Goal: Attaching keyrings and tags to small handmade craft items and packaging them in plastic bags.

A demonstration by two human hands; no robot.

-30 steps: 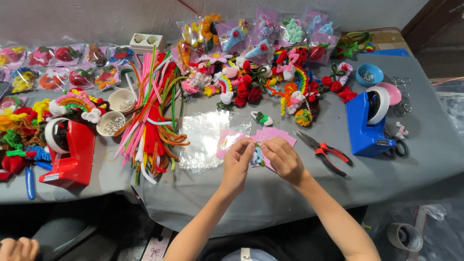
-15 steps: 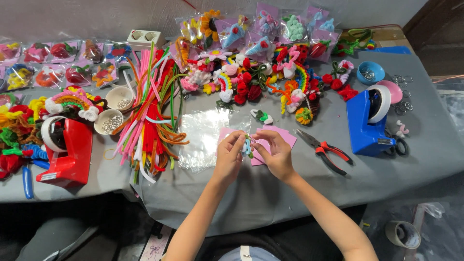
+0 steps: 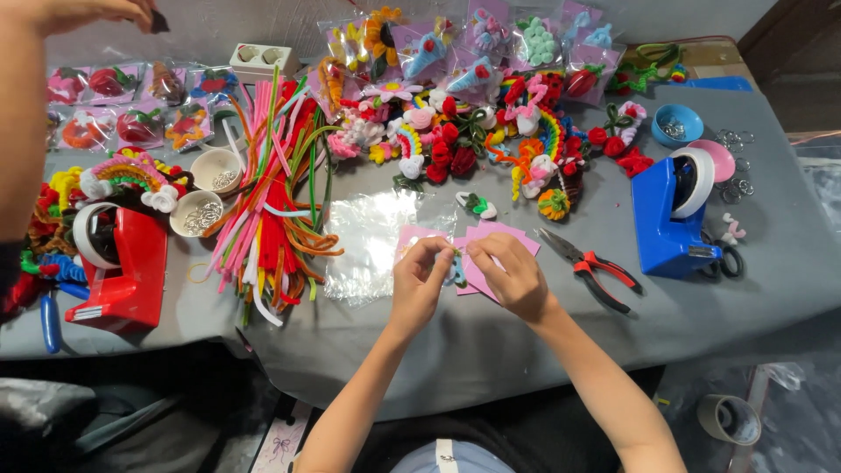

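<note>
Left hand (image 3: 420, 278) and right hand (image 3: 512, 276) both pinch a small blue-green pipe-cleaner piece (image 3: 456, 266) over pink cards (image 3: 499, 236) on the grey counter (image 3: 491, 342), pliers (image 3: 589, 267) nearby

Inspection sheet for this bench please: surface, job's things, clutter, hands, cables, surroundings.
Surface: grey table cover, crowded.
Job's things: small craft piece pinched between both hands above pink cards; clear bags beside.
Clutter: pipe cleaners, red tape dispenser, blue tape dispenser, pliers, bowls of rings, packaged pieces.
Hands: left hand and right hand both gripping the piece.
Cables: nothing seen.
Surroundings: another person's arm at left; tape roll on floor.
</note>
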